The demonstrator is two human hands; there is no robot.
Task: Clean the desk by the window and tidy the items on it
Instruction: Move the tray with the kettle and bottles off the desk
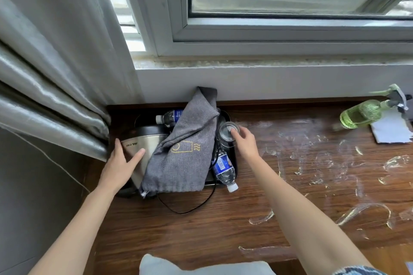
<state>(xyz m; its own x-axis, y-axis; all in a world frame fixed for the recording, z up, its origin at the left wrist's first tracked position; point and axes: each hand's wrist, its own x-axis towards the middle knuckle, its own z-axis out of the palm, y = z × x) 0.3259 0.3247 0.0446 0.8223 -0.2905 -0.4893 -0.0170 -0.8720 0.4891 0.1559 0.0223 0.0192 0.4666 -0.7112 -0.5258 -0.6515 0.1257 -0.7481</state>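
Two hands reach over the wooden desk (201, 225) below the window (290, 35) in the head view. The left hand (121, 163) lies flat with straight fingers against the side of the steel kettle (143, 140), which stands at the left end of the black tray (232, 161). The right hand (244, 140) has its fingers curled over the rim of an upturned glass (226, 131) at the tray's far right; whether it truly grips the glass cannot be told.

A grey drawstring bag (185, 152) with a yellow emblem is draped over the tray's middle, its top leaning against the wall under the sill. One water bottle (169, 116) lies at the far side of the tray, partly under the bag. A second water bottle (224, 168) lies at the tray's right edge, its white cap overhanging toward the viewer. A black cord (190, 209) loops from the tray onto the desk.

White smears (324, 163) cover the desk's right half. A green spray bottle (362, 114) lies on its side at far right, beside a white cloth (391, 131). A grey curtain (51, 78) hangs at left
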